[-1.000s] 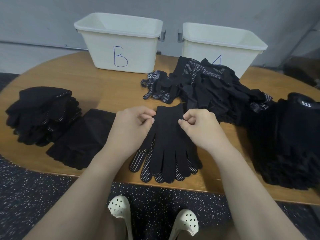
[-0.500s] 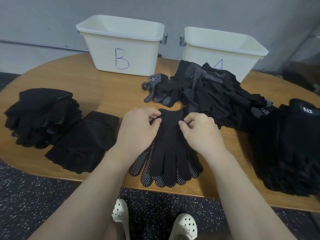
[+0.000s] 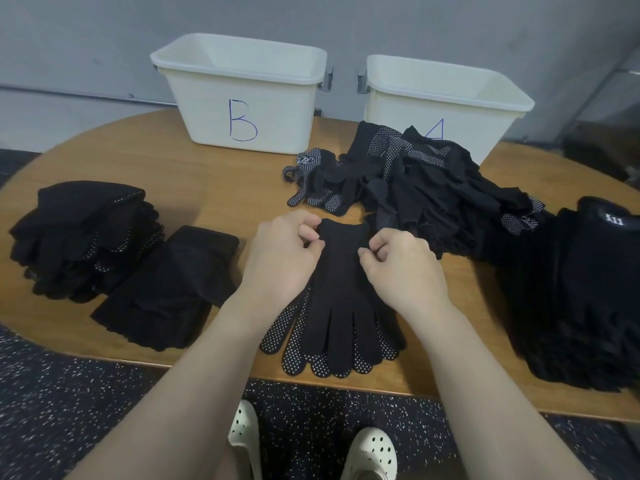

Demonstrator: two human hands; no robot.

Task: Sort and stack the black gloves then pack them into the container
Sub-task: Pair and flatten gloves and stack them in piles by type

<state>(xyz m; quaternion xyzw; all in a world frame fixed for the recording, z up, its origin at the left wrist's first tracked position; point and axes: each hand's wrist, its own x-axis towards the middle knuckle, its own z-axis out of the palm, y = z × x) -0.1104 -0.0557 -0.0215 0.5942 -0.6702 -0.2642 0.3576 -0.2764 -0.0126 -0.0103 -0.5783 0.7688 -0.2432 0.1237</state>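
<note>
Where gloves lie, wooden table (image 3: 214, 188), grey wall (image 3: 104, 36), speckled floor (image 3: 69, 403)

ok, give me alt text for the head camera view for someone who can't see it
Two bare hands, left hand and right hand, pinch the cuff of a glove pair lying flat on a wooden table. Glove stacks sit left and right, a loose glove heap lies behind, with white bins B and A at the back.

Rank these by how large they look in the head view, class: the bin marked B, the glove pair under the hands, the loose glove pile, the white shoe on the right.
1. Loose glove pile
2. Bin marked B, close to the pile; being farther back makes this unsure
3. Glove pair
4. White shoe
</note>
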